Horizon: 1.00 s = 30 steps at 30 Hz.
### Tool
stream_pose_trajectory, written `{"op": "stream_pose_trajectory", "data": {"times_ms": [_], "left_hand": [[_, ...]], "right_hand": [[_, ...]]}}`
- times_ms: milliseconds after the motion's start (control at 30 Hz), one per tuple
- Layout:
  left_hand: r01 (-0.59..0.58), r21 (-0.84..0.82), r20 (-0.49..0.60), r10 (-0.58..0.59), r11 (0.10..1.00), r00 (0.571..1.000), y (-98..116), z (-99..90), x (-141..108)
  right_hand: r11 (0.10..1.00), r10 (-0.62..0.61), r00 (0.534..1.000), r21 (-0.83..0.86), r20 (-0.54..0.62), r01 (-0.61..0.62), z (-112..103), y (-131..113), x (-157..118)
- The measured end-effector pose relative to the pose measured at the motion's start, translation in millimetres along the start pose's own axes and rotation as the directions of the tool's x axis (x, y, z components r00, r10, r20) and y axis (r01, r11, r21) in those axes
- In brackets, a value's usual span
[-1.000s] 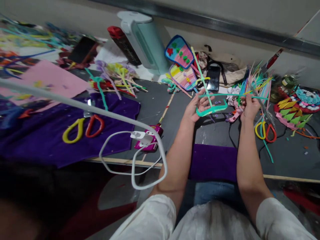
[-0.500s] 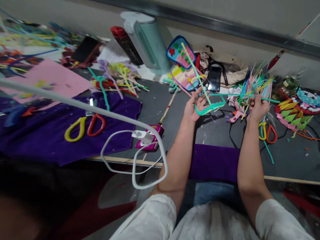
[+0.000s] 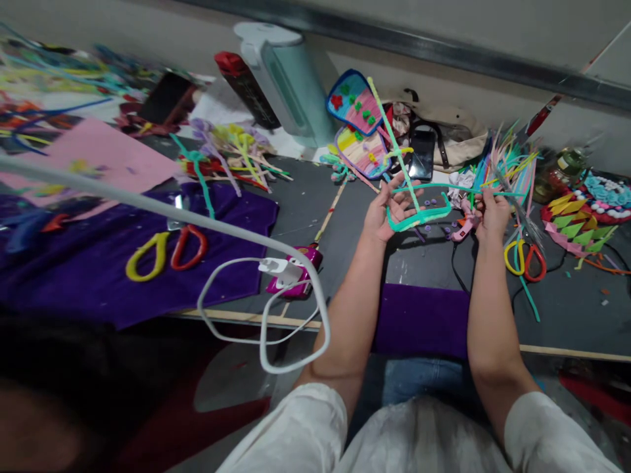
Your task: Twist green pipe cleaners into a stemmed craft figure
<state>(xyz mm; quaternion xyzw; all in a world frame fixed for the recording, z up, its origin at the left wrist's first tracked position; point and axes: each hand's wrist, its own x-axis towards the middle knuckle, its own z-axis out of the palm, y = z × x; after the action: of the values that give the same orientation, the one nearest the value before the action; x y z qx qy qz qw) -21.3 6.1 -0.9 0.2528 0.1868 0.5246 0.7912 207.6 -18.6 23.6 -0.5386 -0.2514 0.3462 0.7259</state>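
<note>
In my left hand (image 3: pixel 382 213) is a bent pipe-cleaner frame (image 3: pixel 424 218), green and teal, held at its left end with the fingers partly curled. A pale yellow-green pipe cleaner (image 3: pixel 387 121) rises from the frame like a mast, with a short yellow piece across it. My right hand (image 3: pixel 493 213) pinches a long teal pipe cleaner (image 3: pixel 448 189) that stretches across from the left hand; its free end sticks out to the right. Just beyond the right hand lie a pink glue gun (image 3: pixel 463 228) and a bundle of pipe cleaners (image 3: pixel 517 164).
Scissors with yellow and red handles (image 3: pixel 525 258) lie to the right; another pair (image 3: pixel 167 253) rests on purple cloth (image 3: pixel 231 276). A white cable (image 3: pixel 236 230) hangs across the left foreground above a magenta power strip (image 3: pixel 305 272). A kettle (image 3: pixel 290 85) stands at the back.
My right hand has moved left, closer to my left hand, and the teal strand now bows slightly. The frame has shifted a little to the right and its mast has tilted more upright.
</note>
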Motion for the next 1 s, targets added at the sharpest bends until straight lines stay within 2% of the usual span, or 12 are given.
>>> {"op": "stream_pose_trajectory", "data": {"times_ms": [167,367,533,633,767,1000], "left_hand": [[0.067,-0.084,0.002,-0.067,0.994,0.998,0.8,3.9,-3.5],[0.084,-0.120,0.019,-0.082,0.989,0.996,1.0,6.6,-2.4],[0.001,-0.014,-0.015,-0.002,1.000,1.000,-5.0,1.6,5.4],[-0.047,0.057,-0.017,0.048,0.997,0.999,-6.2,-0.9,5.9],[-0.055,0.106,-0.004,0.055,0.993,0.998,-3.2,-0.3,1.6],[-0.067,0.107,-0.015,0.069,0.992,0.997,-3.6,-9.1,7.8]], "right_hand": [[0.998,0.055,0.997,-0.008,0.046,-0.055,4.8,5.3,-2.5],[0.999,0.043,0.996,-0.032,0.074,-0.041,5.3,14.2,-2.8],[0.989,0.116,0.981,-0.106,0.153,-0.101,10.4,20.7,-7.9],[0.986,0.155,0.975,-0.092,0.157,-0.142,14.7,21.6,-11.1],[0.983,0.180,0.967,-0.077,0.181,-0.168,20.4,21.9,-16.6],[0.981,0.193,0.931,-0.075,0.310,-0.179,31.9,26.6,-33.5]]}}
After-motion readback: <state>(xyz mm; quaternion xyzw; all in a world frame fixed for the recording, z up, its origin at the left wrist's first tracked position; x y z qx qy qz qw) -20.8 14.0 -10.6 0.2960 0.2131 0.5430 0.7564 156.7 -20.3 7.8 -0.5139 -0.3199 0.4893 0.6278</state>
